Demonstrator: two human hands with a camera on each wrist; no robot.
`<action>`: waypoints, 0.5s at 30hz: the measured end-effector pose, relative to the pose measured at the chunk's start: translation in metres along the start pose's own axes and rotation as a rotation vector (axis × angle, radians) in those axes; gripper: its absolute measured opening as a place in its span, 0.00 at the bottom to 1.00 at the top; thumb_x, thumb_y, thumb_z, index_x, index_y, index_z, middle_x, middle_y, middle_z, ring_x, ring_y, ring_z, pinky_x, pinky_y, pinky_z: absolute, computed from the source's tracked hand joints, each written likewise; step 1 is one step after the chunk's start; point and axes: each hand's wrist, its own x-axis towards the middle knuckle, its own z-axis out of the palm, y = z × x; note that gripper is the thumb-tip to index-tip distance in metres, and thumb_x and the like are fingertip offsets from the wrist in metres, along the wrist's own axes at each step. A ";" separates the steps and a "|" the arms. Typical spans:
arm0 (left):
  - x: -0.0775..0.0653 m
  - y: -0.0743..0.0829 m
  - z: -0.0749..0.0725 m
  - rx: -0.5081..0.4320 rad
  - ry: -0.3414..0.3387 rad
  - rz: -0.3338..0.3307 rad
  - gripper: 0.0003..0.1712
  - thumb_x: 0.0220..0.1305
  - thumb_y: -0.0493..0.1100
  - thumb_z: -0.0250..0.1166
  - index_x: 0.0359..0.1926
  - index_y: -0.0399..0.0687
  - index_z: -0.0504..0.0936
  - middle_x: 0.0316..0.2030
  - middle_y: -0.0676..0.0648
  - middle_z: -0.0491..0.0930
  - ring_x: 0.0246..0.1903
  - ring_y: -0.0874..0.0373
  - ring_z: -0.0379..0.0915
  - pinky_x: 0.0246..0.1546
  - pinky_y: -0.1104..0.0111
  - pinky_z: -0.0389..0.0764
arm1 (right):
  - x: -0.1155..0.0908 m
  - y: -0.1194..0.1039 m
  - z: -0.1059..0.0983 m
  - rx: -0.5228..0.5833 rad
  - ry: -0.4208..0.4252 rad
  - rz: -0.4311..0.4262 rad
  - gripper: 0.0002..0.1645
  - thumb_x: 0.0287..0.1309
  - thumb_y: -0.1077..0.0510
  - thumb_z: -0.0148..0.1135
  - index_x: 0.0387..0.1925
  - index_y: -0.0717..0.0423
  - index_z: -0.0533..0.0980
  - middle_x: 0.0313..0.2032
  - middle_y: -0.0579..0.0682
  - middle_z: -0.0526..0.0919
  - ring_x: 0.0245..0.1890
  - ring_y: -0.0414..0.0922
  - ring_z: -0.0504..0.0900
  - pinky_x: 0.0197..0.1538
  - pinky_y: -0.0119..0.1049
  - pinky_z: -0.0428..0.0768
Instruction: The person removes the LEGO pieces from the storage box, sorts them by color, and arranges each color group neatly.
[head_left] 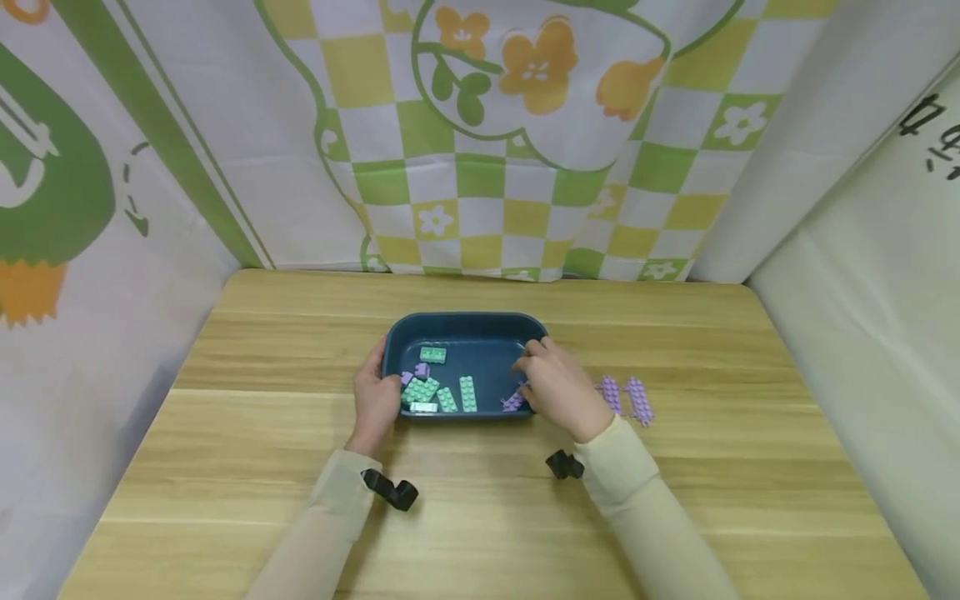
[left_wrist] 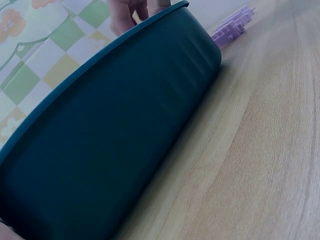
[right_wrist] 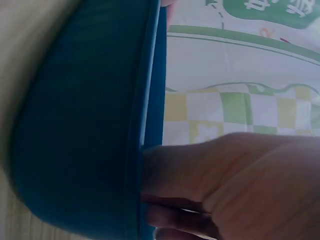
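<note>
A dark blue bin (head_left: 468,417) stands on the wooden table, with my left hand (head_left: 377,400) gripping its left end, thumb over the rim. Inside, toward the left, lie several mint-green building blocks (head_left: 421,390) and small purple blocks (head_left: 422,370). My right hand (head_left: 558,385) reaches over the right rim, its bent fingers down inside the bin. Right at those fingers is a purple studded block (head_left: 513,402); I cannot tell whether they pinch it. From the right wrist, the bin's wall (right_wrist: 85,125) hides the fingertips.
Two purple studded strips (head_left: 640,402) lie on the table (head_left: 480,508) just right of the bin, close to my right hand. A checkered, flowered curtain (head_left: 480,192) hangs along the table's back edge. White printed cloth flanks both sides.
</note>
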 end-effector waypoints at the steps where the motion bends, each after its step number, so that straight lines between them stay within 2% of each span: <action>1: 0.000 0.000 0.000 -0.004 -0.003 0.000 0.45 0.50 0.18 0.46 0.71 0.45 0.63 0.70 0.48 0.62 0.69 0.57 0.53 0.68 0.67 0.56 | 0.003 0.000 0.000 -0.002 -0.027 -0.019 0.13 0.48 0.64 0.72 0.39 0.60 0.85 0.38 0.52 0.81 0.38 0.50 0.73 0.43 0.42 0.77; 4: 0.000 0.000 0.001 -0.003 0.001 -0.003 0.45 0.51 0.18 0.46 0.71 0.46 0.63 0.70 0.49 0.61 0.70 0.57 0.52 0.69 0.67 0.56 | 0.010 0.001 0.002 0.001 -0.121 -0.038 0.11 0.48 0.66 0.71 0.37 0.59 0.85 0.37 0.51 0.82 0.39 0.50 0.75 0.42 0.42 0.78; 8: -0.002 0.002 0.001 0.007 0.007 -0.009 0.45 0.51 0.19 0.46 0.72 0.47 0.63 0.70 0.50 0.61 0.70 0.57 0.52 0.69 0.66 0.56 | 0.016 0.003 0.006 0.011 -0.201 -0.003 0.11 0.47 0.70 0.68 0.36 0.58 0.86 0.36 0.52 0.84 0.40 0.53 0.79 0.44 0.45 0.81; 15: -0.002 0.001 0.003 0.003 0.015 0.000 0.45 0.50 0.19 0.46 0.71 0.45 0.63 0.70 0.49 0.62 0.69 0.56 0.53 0.68 0.66 0.57 | 0.022 0.002 0.015 -0.060 -0.197 0.014 0.11 0.50 0.71 0.64 0.29 0.54 0.87 0.31 0.52 0.86 0.37 0.53 0.81 0.47 0.50 0.78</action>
